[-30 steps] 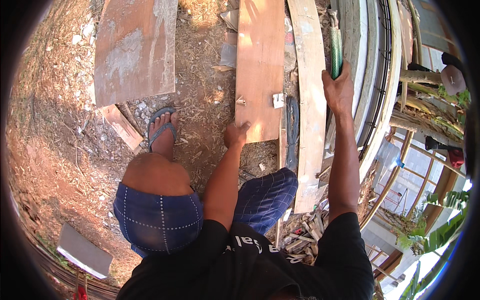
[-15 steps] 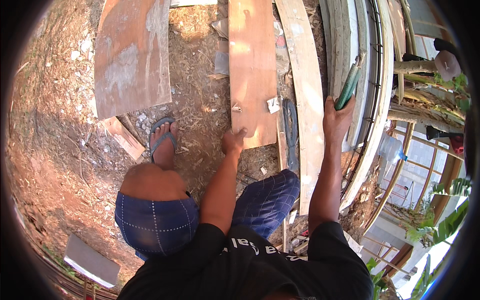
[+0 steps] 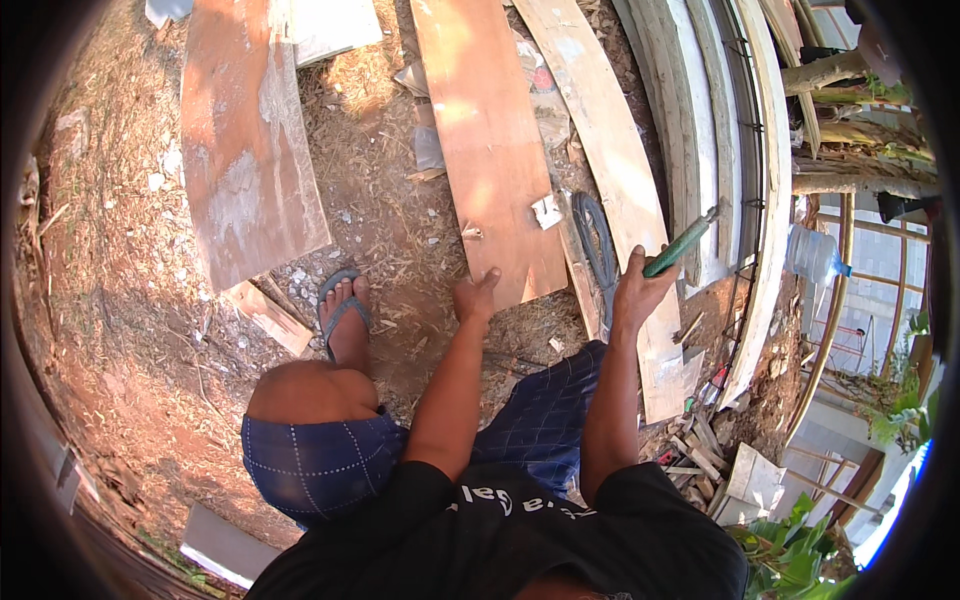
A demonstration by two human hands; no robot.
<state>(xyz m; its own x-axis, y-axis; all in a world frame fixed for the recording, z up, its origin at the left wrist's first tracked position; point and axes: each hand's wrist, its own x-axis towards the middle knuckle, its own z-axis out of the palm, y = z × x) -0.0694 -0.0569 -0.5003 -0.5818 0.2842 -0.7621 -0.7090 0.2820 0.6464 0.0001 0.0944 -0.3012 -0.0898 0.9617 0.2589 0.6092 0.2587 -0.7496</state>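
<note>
My left hand [image 3: 476, 295] is closed on the near left corner of a long reddish-brown plywood board [image 3: 485, 150], its thumb on top. A torn white scrap [image 3: 546, 211] and a small splintered spot show on that board. In my right hand [image 3: 641, 294] is a green-handled tool [image 3: 680, 246], its thin dark tip pointing up and away to the right; its exact kind cannot be made out. Below the tool lies a pale plywood strip [image 3: 610, 150]. Between the two boards sits a dark looped coil [image 3: 597, 245], like a hose or cable.
A wide weathered board [image 3: 250, 170] lies at the left, near my sandalled foot [image 3: 346, 308]. Long beams [image 3: 690, 130] and dark metal bars run along the right. Beyond them are a clear plastic jug [image 3: 812, 255] and branches. Wood scraps [image 3: 700, 450] lie at the lower right.
The view has shifted, so boards appear slanted. My right hand has come lower and nearer the left, with the tool tilted more to the right. My left hand keeps its hold.
</note>
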